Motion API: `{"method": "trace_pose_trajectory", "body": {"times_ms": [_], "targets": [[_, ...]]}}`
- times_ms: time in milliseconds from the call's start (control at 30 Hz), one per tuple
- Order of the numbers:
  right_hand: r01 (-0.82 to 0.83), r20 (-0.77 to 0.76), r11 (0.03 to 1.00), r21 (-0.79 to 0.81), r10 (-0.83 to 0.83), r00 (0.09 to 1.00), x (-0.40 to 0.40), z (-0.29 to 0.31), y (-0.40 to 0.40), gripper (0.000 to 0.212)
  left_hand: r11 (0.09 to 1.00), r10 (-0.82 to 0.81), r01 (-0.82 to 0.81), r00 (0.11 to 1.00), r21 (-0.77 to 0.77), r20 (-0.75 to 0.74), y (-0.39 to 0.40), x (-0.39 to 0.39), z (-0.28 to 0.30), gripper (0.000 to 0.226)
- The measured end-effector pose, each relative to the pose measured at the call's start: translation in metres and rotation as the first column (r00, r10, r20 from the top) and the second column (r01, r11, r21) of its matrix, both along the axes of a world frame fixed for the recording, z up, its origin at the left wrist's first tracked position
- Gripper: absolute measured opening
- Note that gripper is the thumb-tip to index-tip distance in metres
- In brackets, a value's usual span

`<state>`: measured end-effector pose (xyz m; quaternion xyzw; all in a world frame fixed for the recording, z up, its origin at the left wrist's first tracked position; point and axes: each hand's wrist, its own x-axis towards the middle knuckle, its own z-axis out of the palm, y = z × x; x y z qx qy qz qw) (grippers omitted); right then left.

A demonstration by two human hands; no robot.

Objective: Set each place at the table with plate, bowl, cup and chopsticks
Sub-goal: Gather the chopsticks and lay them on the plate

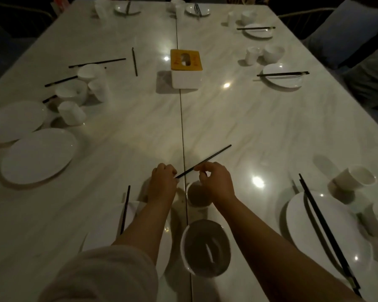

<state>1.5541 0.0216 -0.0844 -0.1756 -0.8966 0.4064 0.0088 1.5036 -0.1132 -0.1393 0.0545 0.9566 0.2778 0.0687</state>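
A black chopstick slants above the near middle of the white marble table. My right hand pinches it near its lower half, and my left hand pinches its lower tip. Under my right hand stands a white cup. A white bowl sits closer to me. A single black chopstick lies over a white plate mostly hidden by my left forearm.
Two loose plates, bowls, cups and scattered chopsticks lie at the left. Set places with plates and chopsticks line the right side and far end. A yellow-topped tissue box stands mid-table. Chairs surround the table.
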Motion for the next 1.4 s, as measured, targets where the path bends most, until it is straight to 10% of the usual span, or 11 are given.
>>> {"method": "trace_pose_trajectory", "body": {"times_ms": [267,600,967,1400], "targets": [[0.02,-0.074,0.999,-0.03,-0.023,0.997,-0.007,0.011,-0.005,0.022,0.97,0.151,-0.179,0.974,0.164,0.166,-0.012,-0.005,0.028,0.016],[0.263,0.058,0.864,-0.429,-0.264,0.963,0.004,0.025,-0.09,0.012,0.857,0.073,-0.273,0.904,0.438,0.421,-0.091,0.064,0.062,0.022],[0.296,0.173,0.931,-0.215,-0.262,0.949,0.081,0.01,-0.174,0.021,0.982,-0.024,0.018,0.999,0.189,0.028,-0.194,0.087,0.037,0.017],[0.234,0.267,0.969,-0.074,-0.207,0.941,0.12,-0.02,-0.221,0.016,0.96,0.03,-0.072,0.987,0.271,0.155,-0.24,0.127,0.022,0.028]]}}
